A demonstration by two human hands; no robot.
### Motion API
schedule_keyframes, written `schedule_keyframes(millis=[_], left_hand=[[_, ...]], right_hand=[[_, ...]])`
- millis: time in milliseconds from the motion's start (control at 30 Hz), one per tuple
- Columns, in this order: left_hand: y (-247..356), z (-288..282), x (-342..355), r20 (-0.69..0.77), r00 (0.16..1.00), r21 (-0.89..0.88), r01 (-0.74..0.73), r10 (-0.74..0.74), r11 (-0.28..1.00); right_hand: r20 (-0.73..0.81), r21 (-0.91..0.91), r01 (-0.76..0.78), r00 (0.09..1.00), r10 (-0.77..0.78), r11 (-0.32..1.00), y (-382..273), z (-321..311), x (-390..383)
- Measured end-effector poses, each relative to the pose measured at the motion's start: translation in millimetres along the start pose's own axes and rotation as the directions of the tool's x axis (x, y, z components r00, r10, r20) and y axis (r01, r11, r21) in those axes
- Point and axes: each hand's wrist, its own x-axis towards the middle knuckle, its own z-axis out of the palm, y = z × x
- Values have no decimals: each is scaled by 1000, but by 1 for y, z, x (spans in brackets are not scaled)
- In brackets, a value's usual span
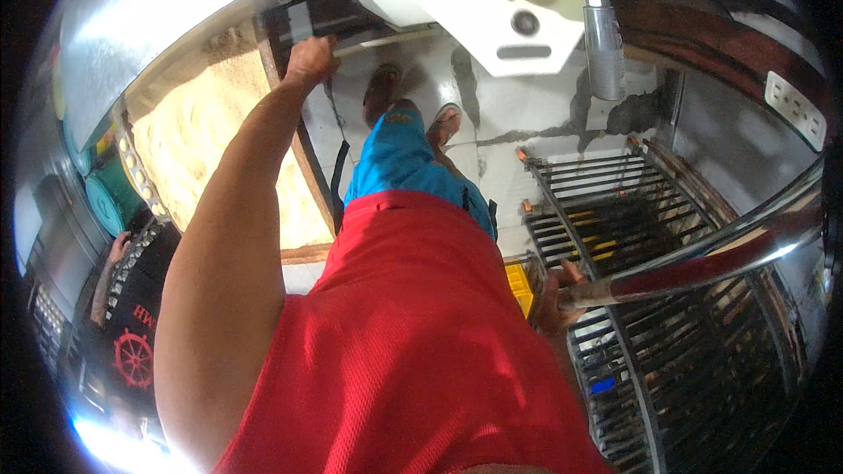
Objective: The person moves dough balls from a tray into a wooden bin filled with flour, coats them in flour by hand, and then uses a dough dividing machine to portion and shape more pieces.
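Observation:
My left hand [312, 60] reaches forward past the wooden-edged board [202, 123] covered in pale flour-like powder; its fingers are curled at a dark edge, and what they hold is unclear. My right hand [559, 294] is low at my right side, fingers curled at the near end of a polished metal bar [702, 263], beside a dark slatted rack [632, 211]. A large white machine [465, 9] with a yellow rim and a hanging metal handle [604, 44] stands ahead of me.
Stained pale floor tiles [518, 114] lie around my feet. At left are a steel surface [149, 17], green lids [105, 206] and a co-worker's hand [118, 247]. A yellow crate [518, 290] sits by my right hip. A white socket strip [790, 110] is on the right.

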Motion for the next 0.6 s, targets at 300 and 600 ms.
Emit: schedule_keyframes(millis=[300, 600], left_hand=[[0, 2, 3, -28, 1000, -1, -3, 3, 1000], [1, -4, 0, -8, 1000, 8, -6, 6, 1000]], right_hand=[[28, 32, -93, 995, 92, 995, -20, -2, 5], [17, 135, -78, 997, 76, 988, -11, 1, 1]])
